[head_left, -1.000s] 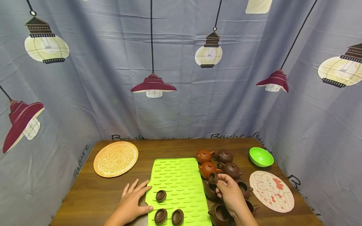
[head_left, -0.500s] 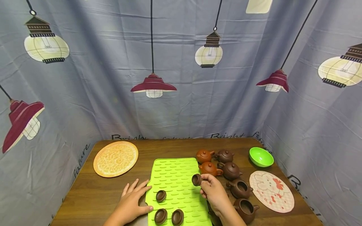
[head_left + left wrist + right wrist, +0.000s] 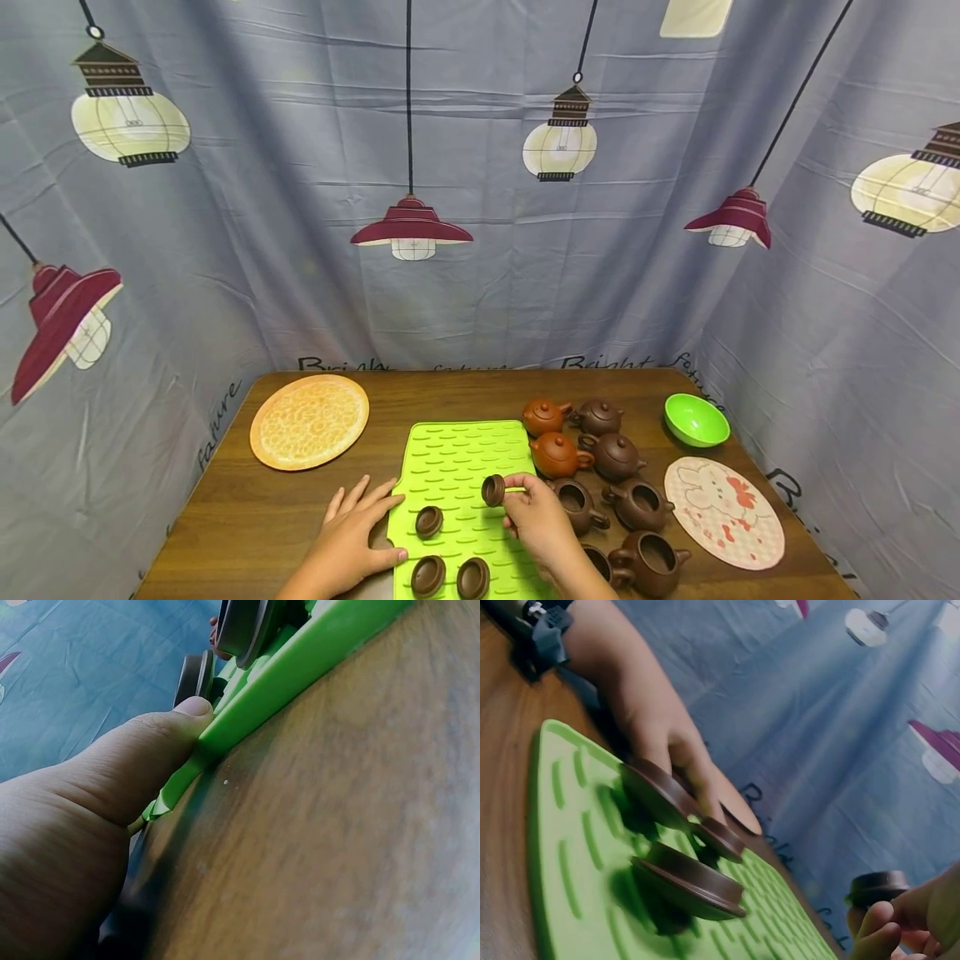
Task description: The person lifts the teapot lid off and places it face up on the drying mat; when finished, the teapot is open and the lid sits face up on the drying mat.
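My right hand (image 3: 542, 521) pinches a small dark brown teapot lid (image 3: 492, 491) between thumb and fingers, above the right half of a lime-green ridged mat (image 3: 468, 450). The held lid is tilted, hollow underside facing left. Three more brown lids lie on the mat: a smaller one (image 3: 428, 522) and two nearer ones (image 3: 428, 576) and, beside it, another lid (image 3: 473, 578), undersides up. My left hand (image 3: 348, 537) rests with spread fingers at the mat's left edge; in the left wrist view its thumb (image 3: 169, 724) touches the rim. Lidless brown teapots (image 3: 651, 564) stand right of the mat, one partly behind my right forearm.
Behind the lidless pots stand two orange lidded teapots (image 3: 560, 455) and two dark lidded teapots (image 3: 615, 457). A green bowl (image 3: 697, 421) and a round bunny-print mat (image 3: 723, 512) lie at the right. An orange patterned round mat (image 3: 309, 422) lies back left; a curtain (image 3: 480, 308) hangs behind the table.
My right hand has carried the lid leftward from above the lidless teapots to over the green mat, uncovering more of those pots. The left hand has stayed in place.
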`<state>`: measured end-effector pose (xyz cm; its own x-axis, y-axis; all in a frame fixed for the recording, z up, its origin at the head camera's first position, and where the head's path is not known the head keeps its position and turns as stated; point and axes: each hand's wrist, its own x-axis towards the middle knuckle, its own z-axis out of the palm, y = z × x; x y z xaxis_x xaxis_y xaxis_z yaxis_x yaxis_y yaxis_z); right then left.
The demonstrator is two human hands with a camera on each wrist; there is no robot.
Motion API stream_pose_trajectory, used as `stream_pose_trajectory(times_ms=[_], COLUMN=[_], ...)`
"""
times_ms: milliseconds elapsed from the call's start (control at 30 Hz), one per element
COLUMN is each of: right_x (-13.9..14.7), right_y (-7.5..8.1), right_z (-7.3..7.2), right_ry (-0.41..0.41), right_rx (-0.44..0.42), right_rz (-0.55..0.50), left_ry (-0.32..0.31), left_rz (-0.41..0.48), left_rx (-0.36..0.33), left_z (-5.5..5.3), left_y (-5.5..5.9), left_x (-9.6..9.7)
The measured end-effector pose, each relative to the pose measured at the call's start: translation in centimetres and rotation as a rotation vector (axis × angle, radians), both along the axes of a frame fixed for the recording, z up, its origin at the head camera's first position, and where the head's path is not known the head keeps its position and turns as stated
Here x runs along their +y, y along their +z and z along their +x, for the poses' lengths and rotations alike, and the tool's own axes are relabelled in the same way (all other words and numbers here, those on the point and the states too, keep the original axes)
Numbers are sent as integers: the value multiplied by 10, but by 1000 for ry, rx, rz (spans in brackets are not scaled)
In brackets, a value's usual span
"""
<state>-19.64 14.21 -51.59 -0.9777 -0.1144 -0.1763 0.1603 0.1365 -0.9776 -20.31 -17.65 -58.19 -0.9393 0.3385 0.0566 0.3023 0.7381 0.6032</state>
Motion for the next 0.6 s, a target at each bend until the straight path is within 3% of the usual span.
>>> stream_pose_trajectory(times_ms=[600], right_x=[-29], right_y=[-24], right_z=[2], right_ry=[19], right_rx=[-64], right_rz=[29], left_ry=[-7], left_rz=[11], left_rx=[-8], left_z=[0], left_y=[3], left_x=[0])
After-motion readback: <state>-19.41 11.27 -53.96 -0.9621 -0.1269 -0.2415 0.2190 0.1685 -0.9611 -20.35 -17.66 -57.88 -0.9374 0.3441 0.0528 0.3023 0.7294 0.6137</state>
